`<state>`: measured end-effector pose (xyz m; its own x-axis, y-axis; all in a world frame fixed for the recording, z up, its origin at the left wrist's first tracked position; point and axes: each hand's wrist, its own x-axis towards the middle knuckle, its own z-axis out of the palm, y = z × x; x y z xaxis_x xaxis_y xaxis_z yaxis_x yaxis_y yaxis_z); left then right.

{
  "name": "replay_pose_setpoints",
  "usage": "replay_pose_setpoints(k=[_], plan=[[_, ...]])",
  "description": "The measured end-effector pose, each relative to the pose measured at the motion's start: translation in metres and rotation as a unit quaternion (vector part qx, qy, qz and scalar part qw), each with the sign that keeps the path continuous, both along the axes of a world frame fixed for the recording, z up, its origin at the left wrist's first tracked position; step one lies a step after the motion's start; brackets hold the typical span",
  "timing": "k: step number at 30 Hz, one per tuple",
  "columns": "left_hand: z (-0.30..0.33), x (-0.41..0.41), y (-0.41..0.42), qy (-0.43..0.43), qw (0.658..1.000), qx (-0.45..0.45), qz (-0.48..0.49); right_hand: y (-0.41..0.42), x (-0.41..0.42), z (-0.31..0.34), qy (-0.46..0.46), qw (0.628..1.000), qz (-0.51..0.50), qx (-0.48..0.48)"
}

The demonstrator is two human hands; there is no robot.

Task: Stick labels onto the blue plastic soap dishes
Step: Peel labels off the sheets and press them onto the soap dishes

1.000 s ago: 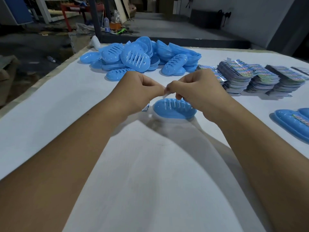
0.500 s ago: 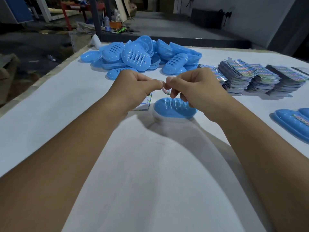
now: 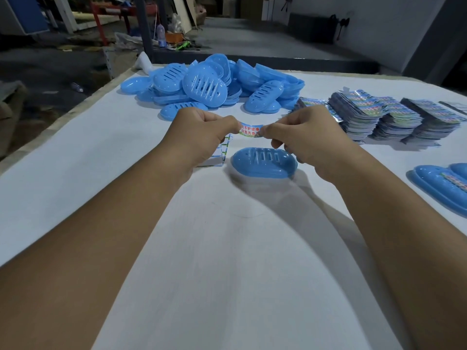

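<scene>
We hold one label (image 3: 250, 130) stretched between both hands above the table (image 3: 75, 152). Left hand (image 3: 199, 137) pinches its left end, right hand (image 3: 300, 137) pinches its right end; the strip bows slightly and its printed face is toward us. It isn't on anything yet.

The target soap dish (image 3: 264, 162) lies on the table just below the label, slotted side up, bare of any sticker. The lower fingers of the right hand are close to or touching its far right rim; can't tell which. Just beside the dish on its left, partly under the left hand, sits a small stack of white slips (image 3: 217, 157), probably peeled backings, though that's a guess.

Done so far: at the right edge of the table at least two labelled dishes (image 3: 439, 188) lie with a coloured sticker showing on the nearer one. More may sit out of view.

Left to do: a big pile of unlabelled dishes (image 3: 209, 84) at the far edge of the table, left of centre. Stacks of label sheets (image 3: 379, 114) run along the far right, still thick.

Our read: early in the batch. Current unit is mid-cycle, with the label free and placement plus press-down pending. Main risk is laying it crooked across the slots.
</scene>
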<state>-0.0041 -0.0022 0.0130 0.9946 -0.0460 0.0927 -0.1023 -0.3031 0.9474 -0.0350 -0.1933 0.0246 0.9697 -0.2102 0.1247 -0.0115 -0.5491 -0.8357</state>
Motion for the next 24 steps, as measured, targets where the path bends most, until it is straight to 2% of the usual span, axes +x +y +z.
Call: replay_pose_setpoints(k=[7,16,24], plan=[[-0.007,-0.001,-0.008,0.005,0.999,0.03,0.011,-0.008,-0.002,0.005,0.029,1.0,-0.011,-0.002],[-0.016,0.002,-0.02,-0.033,0.988,0.153,0.012,-0.015,-0.004,0.002,0.073,0.992,-0.024,-0.101],[-0.017,0.001,-0.026,-0.041,0.977,0.21,0.009,-0.018,-0.001,-0.004,0.094,0.985,-0.025,-0.142]])
